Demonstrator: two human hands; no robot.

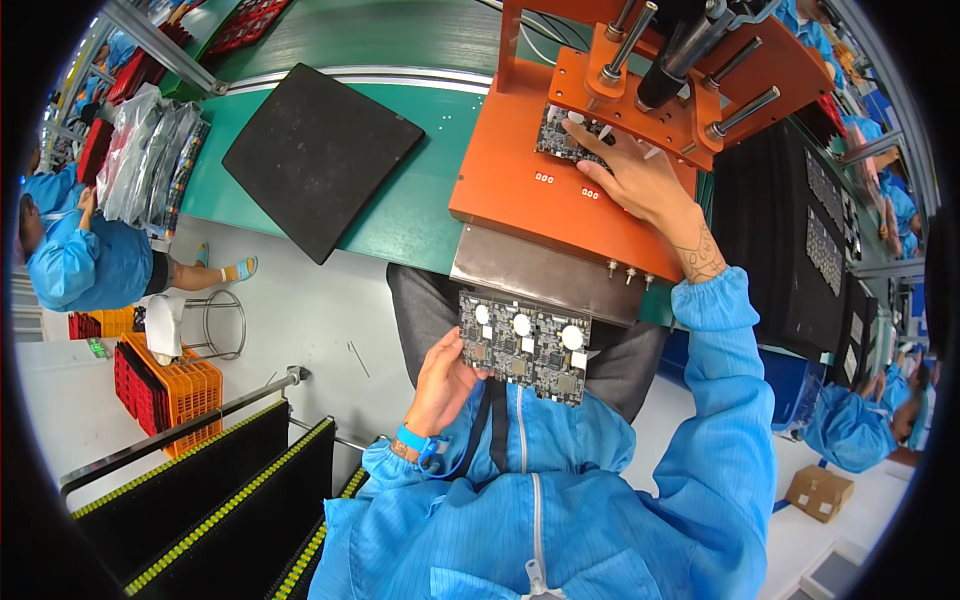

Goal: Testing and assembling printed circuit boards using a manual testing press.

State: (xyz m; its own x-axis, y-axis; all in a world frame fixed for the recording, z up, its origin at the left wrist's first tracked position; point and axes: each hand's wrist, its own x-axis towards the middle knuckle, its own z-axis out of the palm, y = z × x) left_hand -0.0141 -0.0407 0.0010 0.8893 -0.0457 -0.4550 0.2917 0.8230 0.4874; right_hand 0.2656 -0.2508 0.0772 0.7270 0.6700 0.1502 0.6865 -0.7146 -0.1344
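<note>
My left hand (446, 378) grips the left edge of a circuit board panel (527, 347) above my lap. Three white round parts show on the panel's dark face. My right hand (637, 175) reaches under the upper plate of an orange press fixture (500, 165). Its index finger and thumb are apart, with the fingertips touching a second circuit board (560, 138) on the fixture's base. The upper plate and my fingers cover part of that board. Metal guide rods (628, 45) stand above it.
A black mat (322, 160) lies on the green bench (215, 160) left of the fixture. Toggle switches (630, 274) line the fixture's front. Black slotted racks (230, 500) stand at lower left, near an orange crate (195, 392). Co-workers (95, 255) sit on both sides.
</note>
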